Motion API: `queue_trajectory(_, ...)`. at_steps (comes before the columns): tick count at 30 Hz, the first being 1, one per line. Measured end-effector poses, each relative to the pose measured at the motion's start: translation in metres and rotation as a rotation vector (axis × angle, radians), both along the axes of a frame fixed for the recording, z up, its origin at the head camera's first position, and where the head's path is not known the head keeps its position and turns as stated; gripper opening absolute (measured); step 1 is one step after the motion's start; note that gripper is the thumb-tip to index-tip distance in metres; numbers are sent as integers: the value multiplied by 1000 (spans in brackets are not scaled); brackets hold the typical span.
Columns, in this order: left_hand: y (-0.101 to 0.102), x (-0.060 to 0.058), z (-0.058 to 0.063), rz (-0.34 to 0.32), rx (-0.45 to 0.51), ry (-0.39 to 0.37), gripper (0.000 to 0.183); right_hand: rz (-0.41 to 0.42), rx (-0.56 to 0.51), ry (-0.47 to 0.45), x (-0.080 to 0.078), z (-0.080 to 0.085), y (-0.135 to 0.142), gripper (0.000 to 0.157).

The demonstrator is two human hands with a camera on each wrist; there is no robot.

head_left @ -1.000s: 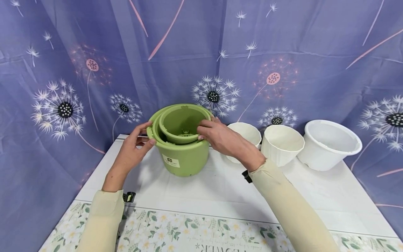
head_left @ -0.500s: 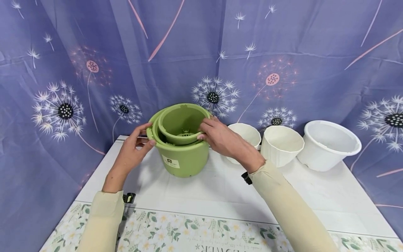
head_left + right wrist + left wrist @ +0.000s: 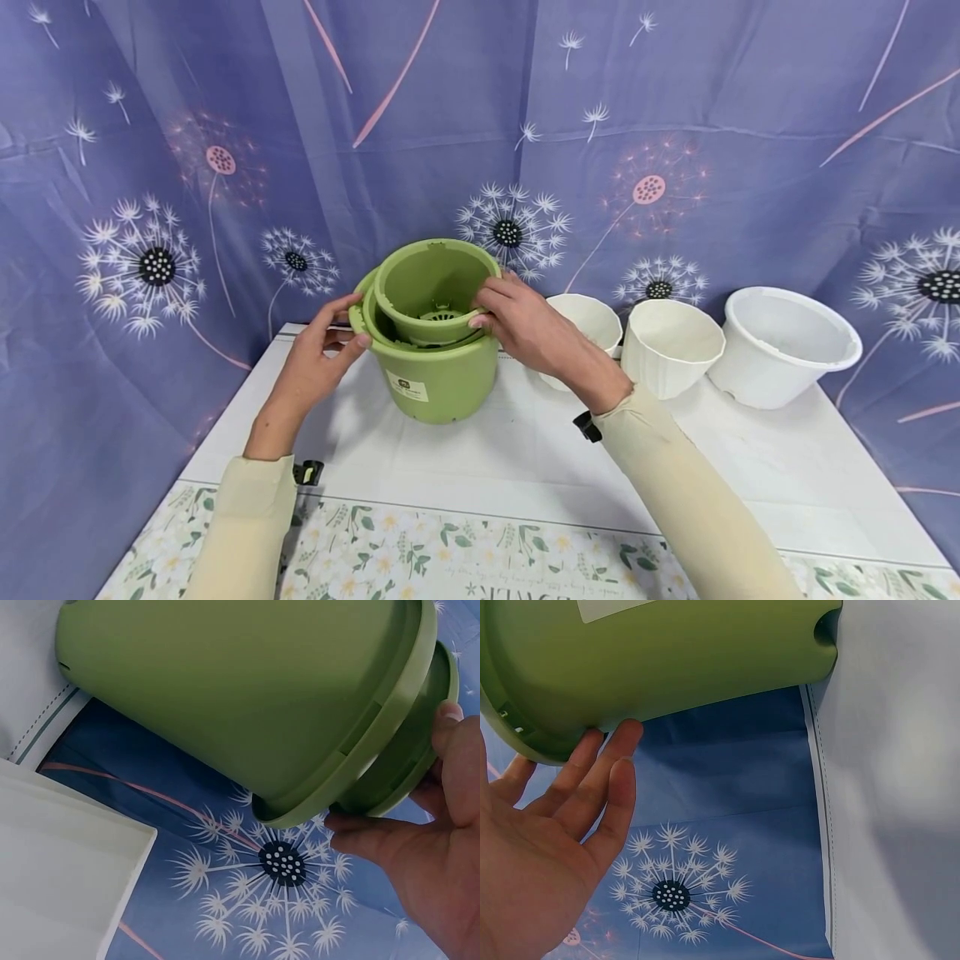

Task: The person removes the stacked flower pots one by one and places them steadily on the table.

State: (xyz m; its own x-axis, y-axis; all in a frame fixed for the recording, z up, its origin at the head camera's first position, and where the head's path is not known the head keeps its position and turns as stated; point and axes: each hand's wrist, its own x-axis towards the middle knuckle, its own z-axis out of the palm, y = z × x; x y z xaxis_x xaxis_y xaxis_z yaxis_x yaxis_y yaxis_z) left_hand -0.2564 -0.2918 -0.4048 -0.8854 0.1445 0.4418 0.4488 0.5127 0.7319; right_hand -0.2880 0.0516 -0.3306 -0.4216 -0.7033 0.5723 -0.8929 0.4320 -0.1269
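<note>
A large green flower pot (image 3: 442, 387) with a paper label stands on the table, and a smaller green flower pot (image 3: 423, 279) sits partly inside it, raised above its rim and tilted. My left hand (image 3: 311, 362) holds the outer pot's rim at the left, thumb on the near side. In the left wrist view its fingers (image 3: 592, 769) reach under the rim's lip. With thumb and fingers, my right hand (image 3: 525, 325) grips the right edge of the smaller pot. The right wrist view shows that pot's rim (image 3: 397, 765) standing out beyond the larger one. The smaller pot's base is hidden inside.
Two cream fluted pots, a left one (image 3: 581, 317) and a right one (image 3: 671, 346), stand right of the green pots. Beyond them is a white round pot (image 3: 787, 350). A purple dandelion-print curtain (image 3: 420, 183) hangs behind the table (image 3: 525, 467).
The smaller green pot has risen a little out of the larger one, its far rim now higher, with my right hand on its edge. My left hand stays at the outer rim.
</note>
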Motion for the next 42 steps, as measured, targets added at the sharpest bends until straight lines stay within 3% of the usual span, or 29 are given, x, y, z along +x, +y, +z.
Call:
queue_trajectory(31,1,1,2,-9,21,-6,62,60,-168,121,2,17,2,11)
queue_trajectory(38,1,1,2,-8,20,-1,62,87,-221,140,5,20,4,25)
queue_trajectory(42,1,0,1,-13,25,5,62,93,-248,153,7,22,4,24)
